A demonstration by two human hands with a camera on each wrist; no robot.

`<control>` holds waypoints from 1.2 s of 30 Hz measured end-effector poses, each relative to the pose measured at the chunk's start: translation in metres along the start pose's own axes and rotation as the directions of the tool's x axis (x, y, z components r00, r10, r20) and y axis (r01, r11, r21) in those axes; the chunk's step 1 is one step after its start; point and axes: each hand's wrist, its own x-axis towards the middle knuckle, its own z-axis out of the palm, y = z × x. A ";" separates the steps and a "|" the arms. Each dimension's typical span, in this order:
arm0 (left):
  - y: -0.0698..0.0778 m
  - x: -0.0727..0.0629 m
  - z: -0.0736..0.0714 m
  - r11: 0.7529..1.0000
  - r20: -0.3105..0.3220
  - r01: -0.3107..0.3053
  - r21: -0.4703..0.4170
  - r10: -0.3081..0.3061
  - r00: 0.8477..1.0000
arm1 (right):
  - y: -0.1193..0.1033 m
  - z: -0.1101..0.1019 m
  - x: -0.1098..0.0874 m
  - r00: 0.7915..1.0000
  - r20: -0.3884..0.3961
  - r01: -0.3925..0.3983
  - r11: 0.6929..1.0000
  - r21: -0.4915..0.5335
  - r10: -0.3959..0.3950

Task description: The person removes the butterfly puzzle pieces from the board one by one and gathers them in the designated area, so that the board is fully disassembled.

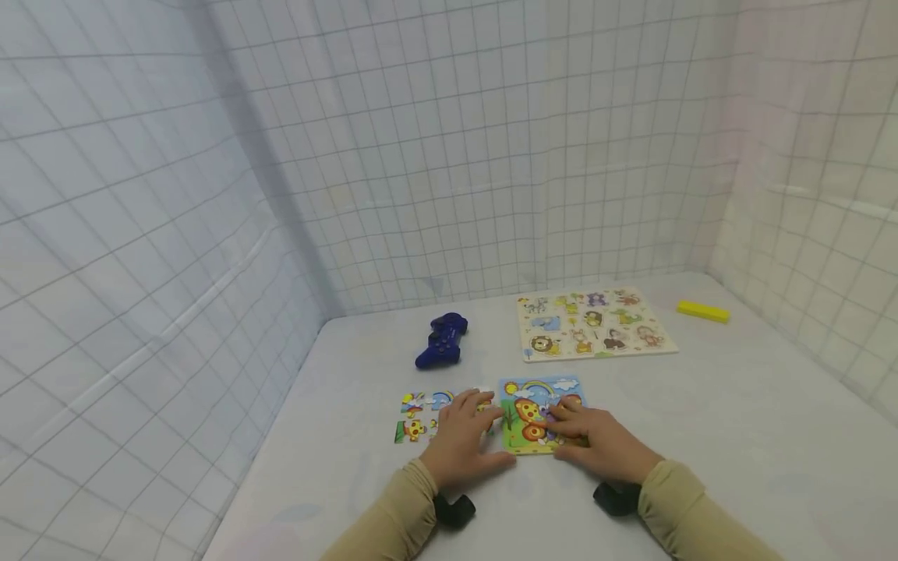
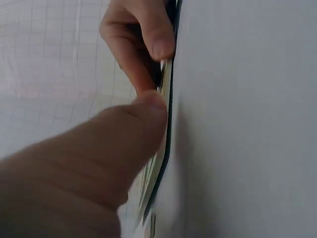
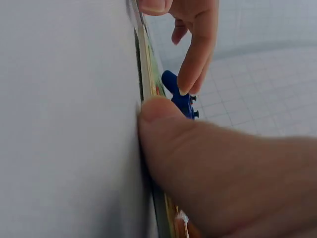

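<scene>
Fingers loosely spread, the right hand partly hides the butterfly board from its 4 o'clock; the left hand, likewise spread, at 8, covers some loose puzzle pieces. Beyond lie a blue controller at 10, its pale mark unreadably small, an animal board at 1 and a yellow block at 2, on a white surface inside grid-lined walls.
</scene>
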 end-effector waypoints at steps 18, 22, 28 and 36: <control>0.018 0.018 0.006 0.998 0.041 0.030 -0.061 -0.028 0.999 | 0.002 0.002 0.002 1.000 -0.019 0.022 0.995 -0.097 -0.024; 0.020 0.018 0.006 0.995 0.039 0.036 -0.088 -0.033 0.999 | 0.002 0.003 0.001 1.000 -0.022 0.015 0.994 -0.106 -0.017; 0.018 0.018 0.009 0.992 0.034 0.039 -0.117 -0.035 0.999 | 0.002 0.002 0.001 1.000 -0.016 -0.005 0.995 -0.102 0.003; 0.019 0.018 0.007 0.985 0.017 0.027 -0.171 -0.024 1.000 | -0.001 0.001 0.000 1.000 -0.016 -0.009 0.996 -0.087 0.008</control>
